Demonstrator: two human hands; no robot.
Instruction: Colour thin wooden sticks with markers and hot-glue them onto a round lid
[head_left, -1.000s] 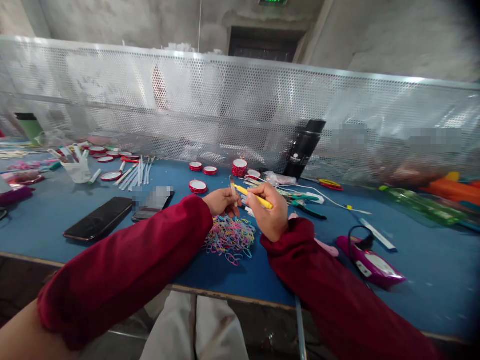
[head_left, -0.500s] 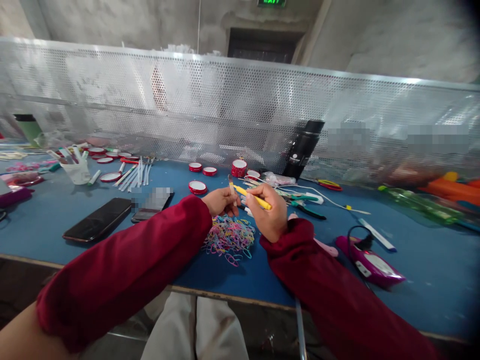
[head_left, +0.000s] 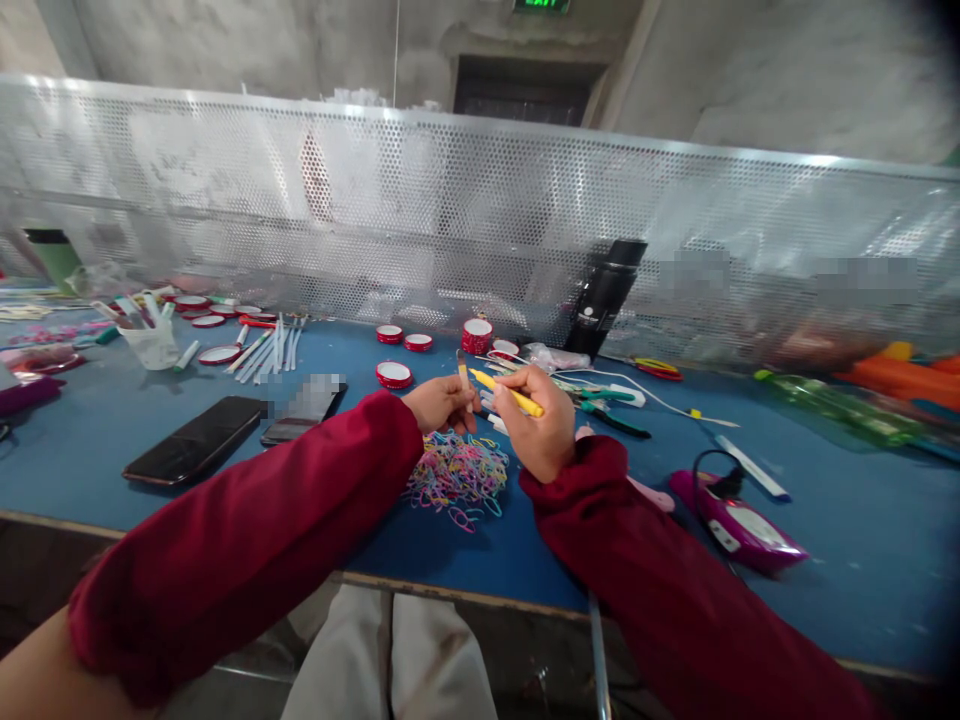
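Observation:
My left hand [head_left: 441,402] is closed in a pinch on a thin upright stick [head_left: 463,374], just above a heap of small coloured rubber bands [head_left: 459,476]. My right hand [head_left: 541,424] is closed round a yellow pen-like tool [head_left: 508,393], whose tip points left toward the stick. Both hands hover over the blue table [head_left: 120,410] near its front edge. Dark red sleeves cover both forearms.
Two black phones [head_left: 196,440] lie at the left. Red-rimmed lids [head_left: 394,374], white sticks [head_left: 277,344] and a cup of sticks [head_left: 153,340] sit further back. A black bottle [head_left: 604,296] stands against the perforated metal screen [head_left: 420,200]. Green pliers [head_left: 609,408] and a purple device [head_left: 738,518] lie at the right.
Hardly anything has moved; both hands keep their grips and the view has shifted very slightly.

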